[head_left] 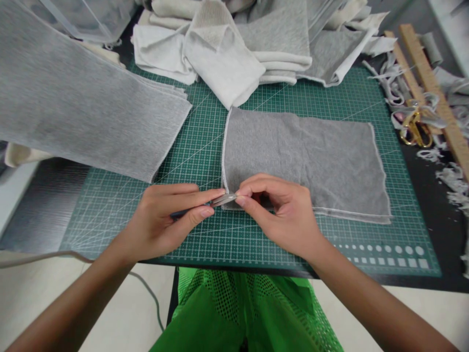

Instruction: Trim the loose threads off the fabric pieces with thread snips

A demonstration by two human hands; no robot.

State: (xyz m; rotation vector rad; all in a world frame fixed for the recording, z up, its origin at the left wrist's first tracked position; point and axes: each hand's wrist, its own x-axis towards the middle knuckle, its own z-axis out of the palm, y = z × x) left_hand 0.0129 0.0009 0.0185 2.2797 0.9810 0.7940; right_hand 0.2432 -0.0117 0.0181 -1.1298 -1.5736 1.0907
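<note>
The left hand (164, 220) grips a small metal tool (223, 199), tip pointing right. The right hand (282, 212) pinches the near left corner of a grey fabric piece (304, 156) at the tool tip. The fabric lies flat on a green cutting mat (198, 146). Folded fabric (227, 44) is stacked behind; gold-handled scissors (415, 128) lie beside wooden rulers (432, 83) at right

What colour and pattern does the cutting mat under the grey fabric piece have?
The cutting mat is dark green with a fine white grid and diagonal lines, seen in the head view.
</note>
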